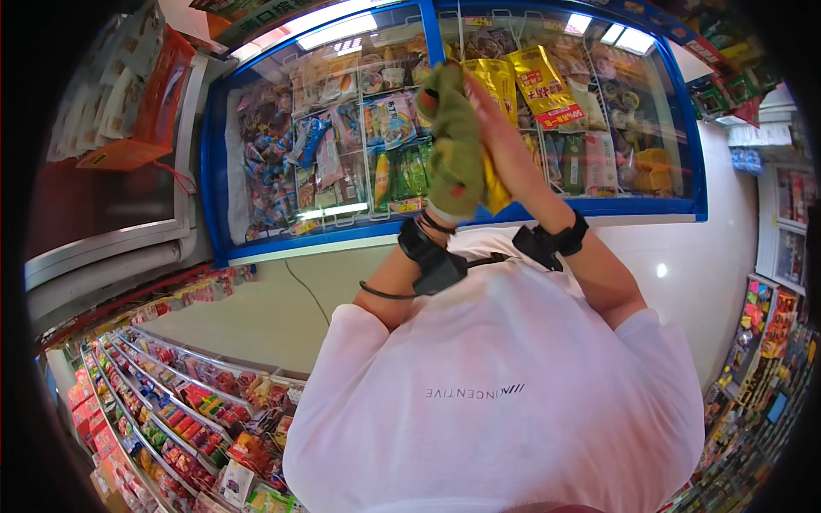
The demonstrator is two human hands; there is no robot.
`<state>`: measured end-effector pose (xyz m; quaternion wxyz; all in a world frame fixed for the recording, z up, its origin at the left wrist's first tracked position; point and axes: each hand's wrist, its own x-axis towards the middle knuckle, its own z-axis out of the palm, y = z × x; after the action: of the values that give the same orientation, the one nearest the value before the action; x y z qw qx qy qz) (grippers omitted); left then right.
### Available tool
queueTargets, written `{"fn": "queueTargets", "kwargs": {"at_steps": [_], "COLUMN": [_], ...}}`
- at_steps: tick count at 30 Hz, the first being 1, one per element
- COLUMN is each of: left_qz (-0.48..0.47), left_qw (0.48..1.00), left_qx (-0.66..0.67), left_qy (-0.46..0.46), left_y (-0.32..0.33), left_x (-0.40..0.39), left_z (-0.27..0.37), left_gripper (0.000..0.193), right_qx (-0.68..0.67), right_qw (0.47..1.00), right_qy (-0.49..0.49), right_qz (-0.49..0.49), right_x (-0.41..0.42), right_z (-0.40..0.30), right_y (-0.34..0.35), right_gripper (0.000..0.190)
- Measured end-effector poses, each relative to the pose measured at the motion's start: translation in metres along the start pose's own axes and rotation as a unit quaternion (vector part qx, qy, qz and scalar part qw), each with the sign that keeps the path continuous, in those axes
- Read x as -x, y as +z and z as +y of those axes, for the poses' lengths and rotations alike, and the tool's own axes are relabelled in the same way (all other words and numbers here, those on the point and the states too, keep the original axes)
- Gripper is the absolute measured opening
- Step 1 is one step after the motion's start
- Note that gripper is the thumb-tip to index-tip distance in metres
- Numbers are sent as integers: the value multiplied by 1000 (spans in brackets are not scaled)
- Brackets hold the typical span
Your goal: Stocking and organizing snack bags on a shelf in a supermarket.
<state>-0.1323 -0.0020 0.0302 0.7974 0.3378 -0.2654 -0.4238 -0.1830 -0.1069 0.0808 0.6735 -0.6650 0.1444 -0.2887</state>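
Note:
My left hand wears a green patterned cloth glove with a pale cuff and is blurred. Beside it my bare right hand holds a yellow snack packet, seen nearly edge-on between the two hands. The gloved hand lies against or very near that packet; its fingers are not clear. Just beyond my hands, two more yellow packets, one upright and one tilted, lie on the glass top of a blue-framed chest freezer. Both my wrists carry black strapped devices.
Wire dividers inside the freezer part several kinds of packaged frozen goods. At the left hangs an orange basket of white packets. Behind me on the left run shelves of snacks; more shelves stand at the right. A cable crosses the floor.

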Motion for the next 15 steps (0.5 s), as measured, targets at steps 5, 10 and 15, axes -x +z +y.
{"fn": "queueTargets", "kwargs": {"at_steps": [5, 10, 15], "left_qz": [-49, 61, 40], "left_qw": [982, 701, 702], "left_qx": [-178, -702, -710], "left_qy": [48, -108, -31], "left_y": [-33, -6, -21], "left_x": [-21, -31, -25], "left_z": [32, 60, 63], "left_gripper": [46, 45, 47], "right_qx": [378, 427, -112], "right_qw": [923, 896, 974], "right_qy": [-72, -100, 182], "right_qz": [-24, 73, -80], "right_x": [24, 9, 1], "right_z": [-15, -36, -42], "right_y": [-2, -30, -60], "right_gripper": [56, 55, 63]}}
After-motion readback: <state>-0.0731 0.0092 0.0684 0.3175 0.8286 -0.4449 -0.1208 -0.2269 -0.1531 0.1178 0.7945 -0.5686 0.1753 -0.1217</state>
